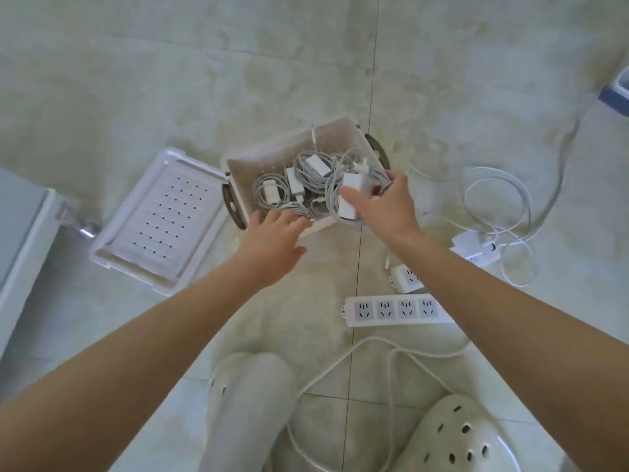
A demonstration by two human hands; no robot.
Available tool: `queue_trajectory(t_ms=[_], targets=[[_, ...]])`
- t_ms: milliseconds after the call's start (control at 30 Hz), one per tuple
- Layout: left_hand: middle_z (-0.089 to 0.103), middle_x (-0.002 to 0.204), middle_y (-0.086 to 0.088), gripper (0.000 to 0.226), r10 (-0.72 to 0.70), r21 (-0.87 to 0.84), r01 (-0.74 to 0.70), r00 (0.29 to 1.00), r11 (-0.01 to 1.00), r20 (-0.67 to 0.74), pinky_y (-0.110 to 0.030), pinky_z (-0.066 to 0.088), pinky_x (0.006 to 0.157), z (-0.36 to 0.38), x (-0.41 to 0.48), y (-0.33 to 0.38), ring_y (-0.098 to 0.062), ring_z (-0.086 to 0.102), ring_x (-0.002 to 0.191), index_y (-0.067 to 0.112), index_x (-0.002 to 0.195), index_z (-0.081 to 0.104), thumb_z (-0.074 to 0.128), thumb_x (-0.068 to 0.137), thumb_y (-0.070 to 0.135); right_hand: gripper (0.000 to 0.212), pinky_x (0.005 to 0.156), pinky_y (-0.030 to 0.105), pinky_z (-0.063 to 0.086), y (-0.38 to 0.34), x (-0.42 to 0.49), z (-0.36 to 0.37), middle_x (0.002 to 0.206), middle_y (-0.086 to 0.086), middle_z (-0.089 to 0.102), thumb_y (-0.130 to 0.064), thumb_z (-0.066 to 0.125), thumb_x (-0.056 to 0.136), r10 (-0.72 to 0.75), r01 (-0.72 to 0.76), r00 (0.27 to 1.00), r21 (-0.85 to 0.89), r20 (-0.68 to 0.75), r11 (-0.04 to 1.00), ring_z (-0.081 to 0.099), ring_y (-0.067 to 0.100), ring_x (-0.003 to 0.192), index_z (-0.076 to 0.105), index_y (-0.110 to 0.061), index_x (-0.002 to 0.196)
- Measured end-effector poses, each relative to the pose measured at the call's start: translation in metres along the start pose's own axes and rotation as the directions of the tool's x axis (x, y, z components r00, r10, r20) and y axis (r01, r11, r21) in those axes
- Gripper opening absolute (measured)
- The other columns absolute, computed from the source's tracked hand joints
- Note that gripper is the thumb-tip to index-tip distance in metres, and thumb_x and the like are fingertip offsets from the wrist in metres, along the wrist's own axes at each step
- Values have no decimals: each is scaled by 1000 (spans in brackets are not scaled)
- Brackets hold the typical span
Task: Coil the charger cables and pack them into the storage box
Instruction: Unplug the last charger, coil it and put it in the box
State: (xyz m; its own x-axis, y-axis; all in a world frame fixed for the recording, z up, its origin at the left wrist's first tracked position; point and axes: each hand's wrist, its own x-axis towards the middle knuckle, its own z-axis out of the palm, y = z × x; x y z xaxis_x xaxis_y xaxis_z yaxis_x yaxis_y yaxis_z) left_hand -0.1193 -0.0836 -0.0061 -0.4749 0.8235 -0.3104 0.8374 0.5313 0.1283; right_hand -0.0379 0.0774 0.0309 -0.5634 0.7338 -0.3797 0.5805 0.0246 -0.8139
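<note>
The storage box (272,148) sits on the floor at the centre of the view. Several coiled chargers already lie inside it, and its lid (153,219) lies off at 9 o'clock. The right hand (391,202) is at the box's 4 o'clock corner, its grip curled round a coiled charger (350,195), thumb on the white adapter and the loops bunched beneath. The left hand (275,243) rests on the near rim at 7 o'clock, its grip spread and holding nothing.

The step in hand looks like setting this coil into the box. To do it well, lower it into the free space at the near right side with the loops held together until they touch the bottom, so they do not spring open or hook the neighbouring coils. The left hand can steady the rim. One loose charger (497,199) lies uncoiled on the floor at 3 o'clock, likely next.
</note>
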Motion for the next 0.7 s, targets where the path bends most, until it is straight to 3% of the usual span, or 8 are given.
queue_trajectory(t_ms=[67,167,267,333,400,533,633,700], targets=[[42,139,1,44,-51,7,51,999,999,-9,-41,23,106,25,10,-5,-24,37,129,26,138,40,48,96,33,88,93,29,47,4,27,16,125,6,51,-35,81,68,-108,108,994,-120,5,987,54,19,110,29,-8,133],[57,117,-4,35,-125,-128,103,976,986,-177,-42,33,89,53,22,-6,-29,53,110,21,122,59,59,89,11,84,93,27,40,4,57,38,130,7,50,-30,81,68,-281,289,957,-325,74,900,49,20,117,32,-7,132],[66,98,-3,33,-206,-216,141,926,966,-318,-38,39,73,61,31,-6,-27,63,89,18,102,68,69,74,0,74,93,31,38,2,76,50,129,9,51,-25,78,73,-432,505,861,-564,270,653,46,24,119,36,-10,132],[66,90,-3,22,-164,-180,105,922,978,-352,-37,40,69,62,37,-6,-27,64,81,18,93,69,73,73,9,70,94,37,40,4,88,54,132,11,48,-19,74,77,-366,601,798,-682,479,416,45,28,122,35,-12,134],[64,86,-3,21,-117,-158,60,919,986,-377,-38,42,70,66,39,-7,-28,63,78,16,87,67,79,69,16,64,87,39,43,8,96,56,129,11,50,-10,69,79,-213,651,759,-718,615,246,48,30,117,36,-13,134],[60,81,-3,20,-154,-188,87,911,978,-382,-40,42,72,72,39,-5,-28,61,75,15,86,67,77,70,12,62,78,37,40,17,106,61,130,11,45,1,56,83,-170,696,716,-709,677,112,47,30,115,30,-12,138],[59,80,-3,19,-171,-203,95,902,974,-397,-41,42,73,71,39,-3,-28,59,74,15,86,67,77,71,10,68,97,39,36,32,107,63,143,10,33,-3,46,90,-262,666,716,-746,647,-21,34,30,129,12,-15,148],[59,79,-3,20,-175,-197,103,902,975,-394,-41,43,74,71,39,-1,-28,59,73,15,87,68,78,70,10,73,100,40,36,38,107,62,144,12,30,-3,44,90,-266,633,749,-774,607,14,31,32,130,5,-18,149]])
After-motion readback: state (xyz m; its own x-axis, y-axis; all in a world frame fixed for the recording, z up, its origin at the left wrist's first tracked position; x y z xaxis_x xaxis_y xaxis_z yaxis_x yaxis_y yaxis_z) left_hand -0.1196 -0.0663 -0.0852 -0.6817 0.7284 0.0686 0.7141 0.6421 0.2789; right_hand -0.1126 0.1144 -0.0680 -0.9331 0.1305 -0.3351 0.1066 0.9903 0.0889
